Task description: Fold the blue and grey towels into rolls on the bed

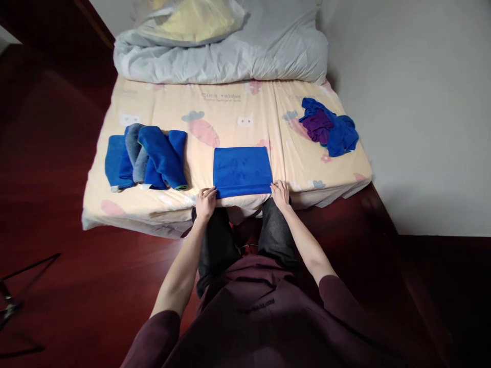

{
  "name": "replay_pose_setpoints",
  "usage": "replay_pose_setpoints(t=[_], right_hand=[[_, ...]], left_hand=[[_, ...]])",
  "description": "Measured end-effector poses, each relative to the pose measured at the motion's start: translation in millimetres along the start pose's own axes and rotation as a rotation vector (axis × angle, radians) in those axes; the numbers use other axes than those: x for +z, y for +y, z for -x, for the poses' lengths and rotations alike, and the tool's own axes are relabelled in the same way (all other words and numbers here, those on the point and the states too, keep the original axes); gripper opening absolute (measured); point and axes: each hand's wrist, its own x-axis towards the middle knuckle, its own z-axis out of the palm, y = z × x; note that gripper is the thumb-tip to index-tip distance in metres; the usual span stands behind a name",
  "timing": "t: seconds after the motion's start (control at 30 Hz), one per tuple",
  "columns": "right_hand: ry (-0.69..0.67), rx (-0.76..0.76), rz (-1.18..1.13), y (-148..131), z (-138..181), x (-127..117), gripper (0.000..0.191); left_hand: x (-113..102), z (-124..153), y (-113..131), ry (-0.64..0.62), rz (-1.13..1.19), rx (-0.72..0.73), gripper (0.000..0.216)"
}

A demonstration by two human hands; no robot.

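A blue towel (pixel 242 167) lies flat as a rectangle near the front edge of the bed, with a narrow strip turned over along its near side. My left hand (pixel 206 201) pinches its near left corner. At the near right corner, my right hand (pixel 280 193) has its fingers closed on the cloth. Left of the towel is a group of rolled or folded towels (pixel 163 156), mostly blue with one greyish. To the right sits a crumpled heap of blue cloths (pixel 342 135) with a purple cloth (pixel 317 127) among them.
The bed (pixel 238 120) has a cream sheet printed with carrots and rabbits. A grey quilt (pixel 230 59) is bunched across its far end, with a clear bag (pixel 199 20) of something yellow on top. A white wall (pixel 414 112) stands on the right. Black stand legs (pixel 15 306) show at lower left.
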Motion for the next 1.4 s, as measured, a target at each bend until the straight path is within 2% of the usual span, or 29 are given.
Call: replay_pose_setpoints(t=[0.17,0.33,0.5,0.6,0.7,0.9,1.07,1.23,1.4], right_hand=[[-0.032,-0.25,-0.029,13,2,1,0.049],[-0.049,-0.358,-0.128,19,2,3,0.059],[-0.048,-0.393,-0.241,29,3,-2,0.048],[-0.061,-0.422,-0.331,35,1,-4,0.048],[-0.072,-0.389,-0.419,38,-4,-5,0.046],[-0.155,-0.222,-0.524,40,-23,-7,0.04],[-0.189,-0.215,-0.584,46,-36,-3,0.035],[-0.171,-0.224,-0.601,44,-40,4,0.036],[-0.093,-0.164,-0.631,42,-39,-3,0.026]], left_hand=[[-2,1,-9,-0.039,-0.012,0.104,0.035],[-2,-7,-24,-0.225,0.079,0.331,0.045],[-8,-10,-29,-0.266,0.138,0.338,0.049],[-17,-12,-27,-0.285,0.156,0.313,0.048],[-23,-18,-25,-0.318,0.152,0.284,0.051],[-26,-36,-29,-0.355,0.13,0.209,0.05],[-26,-54,-28,-0.393,0.18,0.183,0.044],[-26,-62,-24,-0.37,0.205,0.189,0.038],[-37,-53,-22,-0.31,0.262,0.11,0.039]])
